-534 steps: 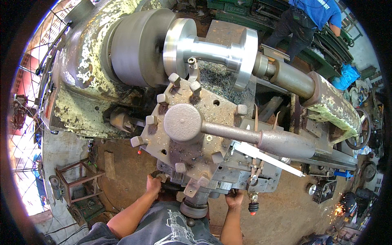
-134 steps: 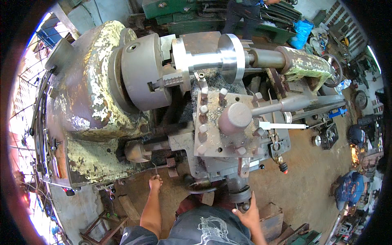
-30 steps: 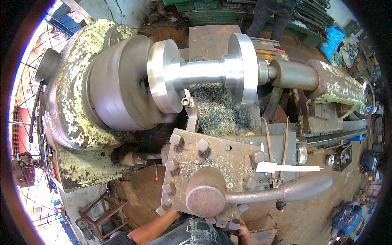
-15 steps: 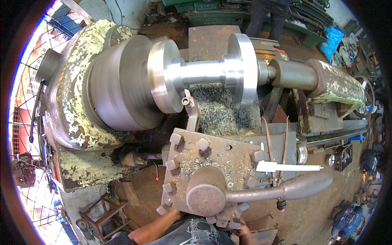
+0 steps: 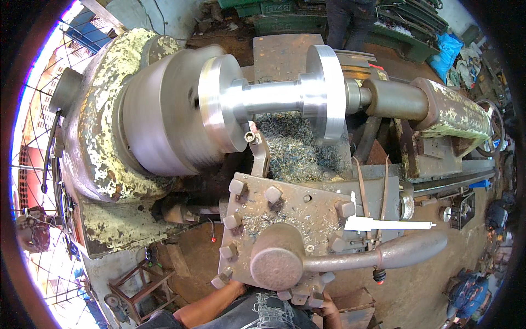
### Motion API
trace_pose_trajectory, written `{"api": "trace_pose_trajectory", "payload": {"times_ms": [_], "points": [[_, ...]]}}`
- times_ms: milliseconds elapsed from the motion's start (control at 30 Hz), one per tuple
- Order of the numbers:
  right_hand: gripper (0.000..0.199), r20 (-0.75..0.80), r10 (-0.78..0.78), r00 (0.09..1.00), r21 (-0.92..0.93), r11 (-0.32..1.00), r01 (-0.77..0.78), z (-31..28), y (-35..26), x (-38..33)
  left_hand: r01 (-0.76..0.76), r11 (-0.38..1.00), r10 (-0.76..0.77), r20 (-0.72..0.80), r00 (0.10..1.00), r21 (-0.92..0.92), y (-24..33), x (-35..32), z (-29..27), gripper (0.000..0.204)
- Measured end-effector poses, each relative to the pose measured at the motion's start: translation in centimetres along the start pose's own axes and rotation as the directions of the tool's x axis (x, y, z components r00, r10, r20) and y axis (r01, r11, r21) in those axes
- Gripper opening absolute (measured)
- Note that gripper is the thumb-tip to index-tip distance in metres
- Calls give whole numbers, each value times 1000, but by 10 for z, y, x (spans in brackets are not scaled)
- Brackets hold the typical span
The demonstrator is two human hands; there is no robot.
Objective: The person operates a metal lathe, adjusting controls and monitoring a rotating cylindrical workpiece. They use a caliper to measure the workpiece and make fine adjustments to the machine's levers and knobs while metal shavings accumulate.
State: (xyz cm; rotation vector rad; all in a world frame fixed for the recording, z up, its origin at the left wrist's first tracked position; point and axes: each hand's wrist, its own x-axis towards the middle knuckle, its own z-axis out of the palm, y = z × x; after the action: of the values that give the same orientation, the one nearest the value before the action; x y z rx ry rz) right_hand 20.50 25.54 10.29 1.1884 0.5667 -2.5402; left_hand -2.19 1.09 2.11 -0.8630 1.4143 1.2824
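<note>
A shiny metal workpiece, a shaft with a wide disc near each end, is mounted in a lathe. The blurred chuck spins at its left, and the tailstock supports its right end. A cutting tool on the tool post reaches up beside the left disc; whether it touches is unclear. My left hand is below the tool post, its fingers hidden under the edge. My right hand is low beside the square-headed bolts, its fingers also hidden. What either hand holds is out of sight.
Metal shavings are heaped beneath the workpiece. A vernier caliper and thin calipers lie right of the tool post. The post's long lever extends right. Another person stands beyond the lathe. A metal frame stands lower left.
The chuck is still turning, its blurred jaws at a different angle. The view has shifted very slightly; my hands and the tool post look the same.
</note>
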Motion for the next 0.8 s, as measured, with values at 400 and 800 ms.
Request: {"api": "trace_pose_trajectory", "payload": {"times_ms": [400,800], "points": [[112,32,6,999,-36,999,-5,2,-7,0,-3,1000,3,-9,1000,10,-1,-1,-3,21],[111,17,29,999,-47,999,-28,-2,-5,0,-14,1000,14,-13,1000,12,-3,2,-5,21]]}}
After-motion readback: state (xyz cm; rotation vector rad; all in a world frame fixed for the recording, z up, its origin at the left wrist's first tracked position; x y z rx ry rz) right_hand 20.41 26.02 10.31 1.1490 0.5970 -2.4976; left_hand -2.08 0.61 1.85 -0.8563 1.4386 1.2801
